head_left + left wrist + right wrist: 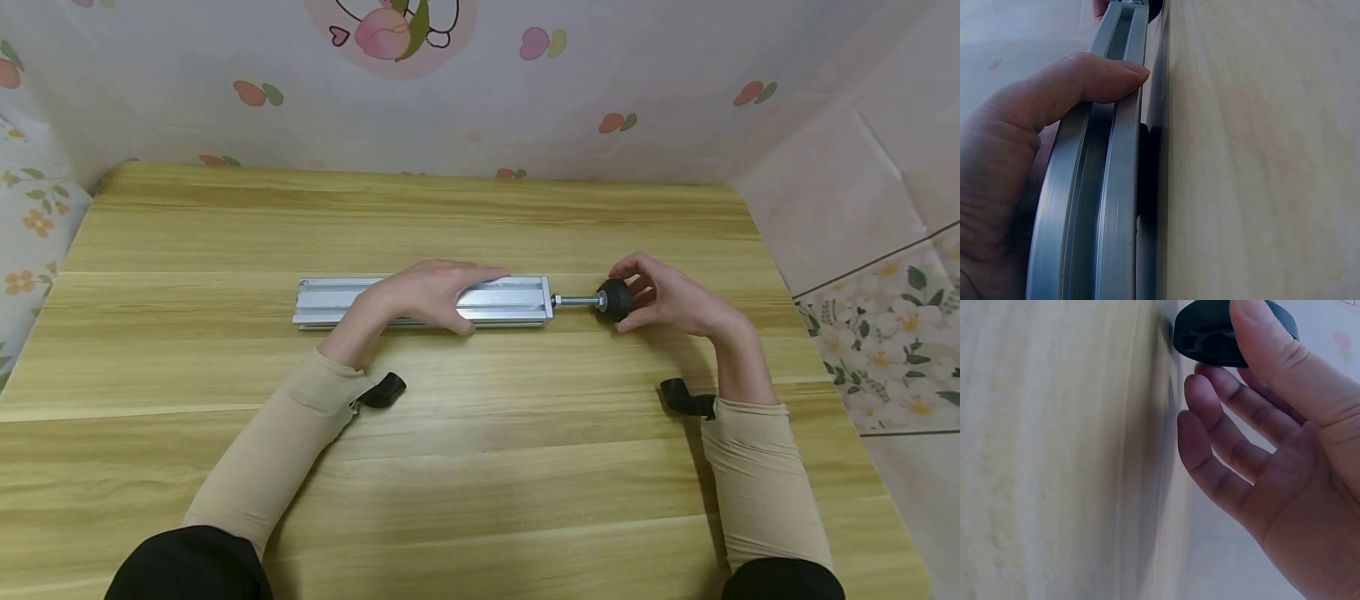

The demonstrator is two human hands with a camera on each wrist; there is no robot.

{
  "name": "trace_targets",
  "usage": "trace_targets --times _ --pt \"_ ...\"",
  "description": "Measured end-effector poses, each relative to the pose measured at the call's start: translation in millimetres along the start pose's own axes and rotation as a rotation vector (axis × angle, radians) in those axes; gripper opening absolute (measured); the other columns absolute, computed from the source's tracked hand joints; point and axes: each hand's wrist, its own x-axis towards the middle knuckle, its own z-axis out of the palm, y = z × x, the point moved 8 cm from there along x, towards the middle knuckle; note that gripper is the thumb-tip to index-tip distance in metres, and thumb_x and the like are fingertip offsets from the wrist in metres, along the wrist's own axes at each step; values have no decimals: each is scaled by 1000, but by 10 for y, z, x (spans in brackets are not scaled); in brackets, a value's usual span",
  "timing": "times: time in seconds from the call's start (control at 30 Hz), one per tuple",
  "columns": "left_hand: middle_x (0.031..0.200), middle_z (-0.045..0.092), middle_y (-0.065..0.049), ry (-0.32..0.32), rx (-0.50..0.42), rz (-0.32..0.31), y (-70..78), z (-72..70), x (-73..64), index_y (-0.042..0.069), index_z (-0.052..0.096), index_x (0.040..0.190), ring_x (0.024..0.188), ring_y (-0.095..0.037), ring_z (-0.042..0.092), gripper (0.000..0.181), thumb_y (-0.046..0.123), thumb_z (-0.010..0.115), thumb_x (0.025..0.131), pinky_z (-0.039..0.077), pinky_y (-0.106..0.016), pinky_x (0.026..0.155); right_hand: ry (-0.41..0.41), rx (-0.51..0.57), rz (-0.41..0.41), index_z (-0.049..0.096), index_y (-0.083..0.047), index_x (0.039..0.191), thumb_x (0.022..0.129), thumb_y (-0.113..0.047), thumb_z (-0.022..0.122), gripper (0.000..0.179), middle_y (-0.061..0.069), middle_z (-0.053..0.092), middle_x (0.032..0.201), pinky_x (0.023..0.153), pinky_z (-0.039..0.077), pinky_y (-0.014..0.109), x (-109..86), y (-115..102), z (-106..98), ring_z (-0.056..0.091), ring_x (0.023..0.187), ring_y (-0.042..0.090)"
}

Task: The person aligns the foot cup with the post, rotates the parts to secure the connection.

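Black sleeves [191,567] lie closest to the head camera, at the near left and near right, over tan undersleeves [277,450]. Beyond them, a slotted metal bar [513,302] lies left to right near the middle of the desk [487,467]. An end plate [547,297] closes its right end, and from there a threaded rod [579,301] with a nut [557,301] runs rightward into a black round foot [618,300]. The left hand [427,292] grips the bar from above, hiding its middle in the head view; the left wrist view shows the thumb [1104,78] laid across the bar's grooved side. The right hand [671,296] holds the foot from the right, thumb near and forefinger far, blocking part of its outer face. The right wrist view reveals recesses in that face, and two fingers curled loosely clear of it. Black wrist attachments [382,390] jut inward over the near part of the desk. A fruit-patterned cloth [450,125] hangs along the far side, with floral cloth [900,325] at the right and more flowered fabric [33,221] at the left.
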Motion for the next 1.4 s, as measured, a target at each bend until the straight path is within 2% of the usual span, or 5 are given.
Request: trace_targets --times 0.33,0.6,0.97,1.27,1.4 --pt "164 43 -3 4 9 -8 -4 3 2 29 29 164 153 -25 40 94 32 70 79 34 -51 123 -15 -62 -32 54 0 141 91 -8 75 55 20 65 126 84 51 15 -54 13 -56 62 100 0" --pt "164 43 -3 9 -1 0 -7 -4 -1 28 30 163 153 -25 40 94 32 70 79 34 -51 123 -33 -106 11 56 -2 141 101 -16 63 43 12 63 121 83 46 19 -78 48 -54 57 98 5" --pt "163 43 -1 11 0 7 -2 -1 3 28 31 163 151 -23 41 93 31 71 79 36 -49 122 -63 -103 76 62 -8 100 108 -25 50 22 7 52 91 72 39 28 -63 123 -18 48 82 15" --pt "164 43 -3 9 6 7 5 -3 -7 28 31 163 152 -24 40 93 32 72 80 35 -50 123 -95 -83 98 63 -5 103 109 -28 47 29 9 54 89 69 42 30 -80 135 -12 49 78 19" --pt "165 42 -2 5 7 4 2 6 -2 28 30 163 153 -24 39 93 32 71 80 34 -51 124 -60 -63 88 64 -7 128 106 -23 55 28 11 63 109 77 47 25 -92 94 -37 57 89 17"
